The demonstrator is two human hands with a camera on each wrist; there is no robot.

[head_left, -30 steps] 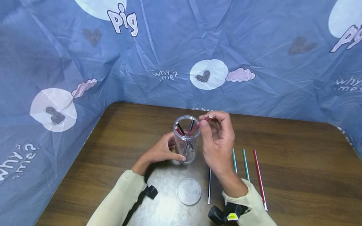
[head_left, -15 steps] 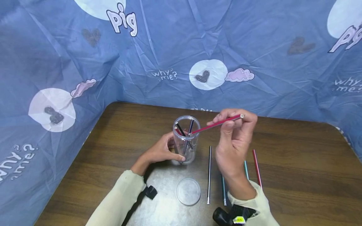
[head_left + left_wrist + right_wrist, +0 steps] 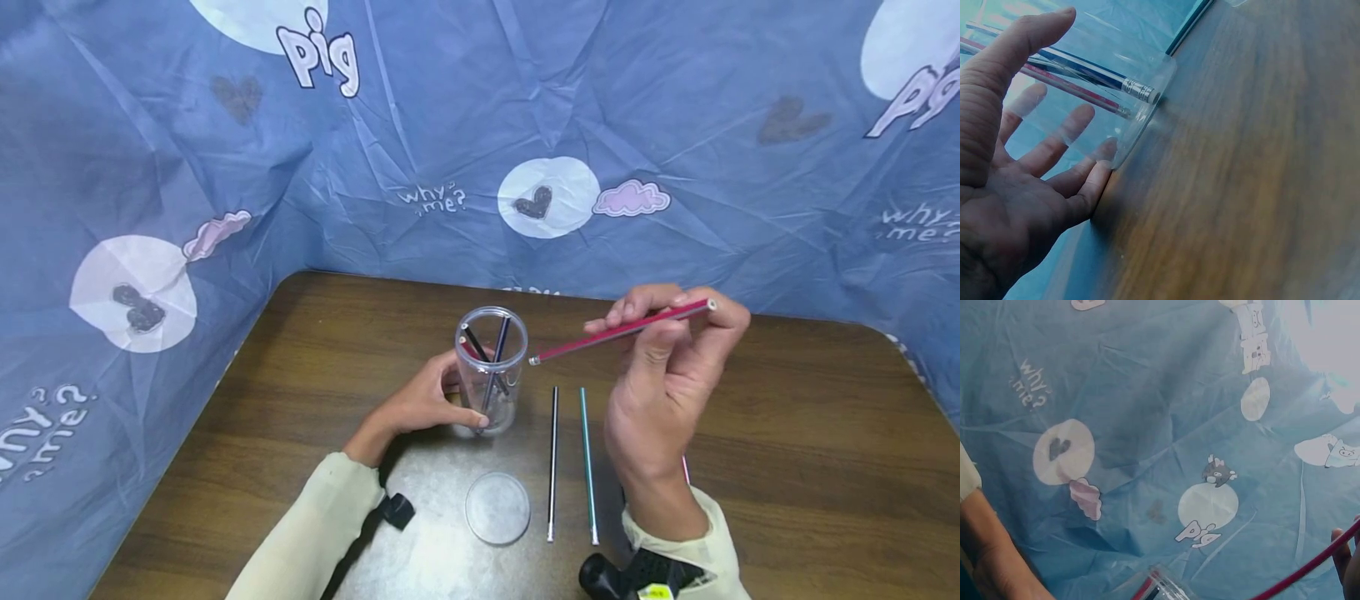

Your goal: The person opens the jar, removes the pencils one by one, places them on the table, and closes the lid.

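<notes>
My left hand (image 3: 423, 398) is wrapped around the lower part of a clear plastic jar (image 3: 491, 358), which stands upright on the table. Inside the jar lean several pencils, black, dark blue and red; the left wrist view shows a dark blue pencil (image 3: 1100, 75) and a red pencil (image 3: 1072, 89) with their eraser ends near the bottom. To the jar's right, my right hand (image 3: 667, 392) pinches another red pencil (image 3: 622, 331) between thumb and fingers. That pencil slants in the air, its eraser end just outside the jar's rim.
On the table (image 3: 337, 333) a round clear lid (image 3: 497, 508) lies in front of the jar. A black pencil (image 3: 553, 467) and a teal pencil (image 3: 588, 467) lie right of it. A red pencil (image 3: 686, 469) is mostly hidden behind my right forearm. Blue printed cloth (image 3: 420, 125) hangs behind.
My right hand has moved right, drawing the red pencil out of the jar until its eraser end cleared the rim. The left hand has kept its hold on the jar.
</notes>
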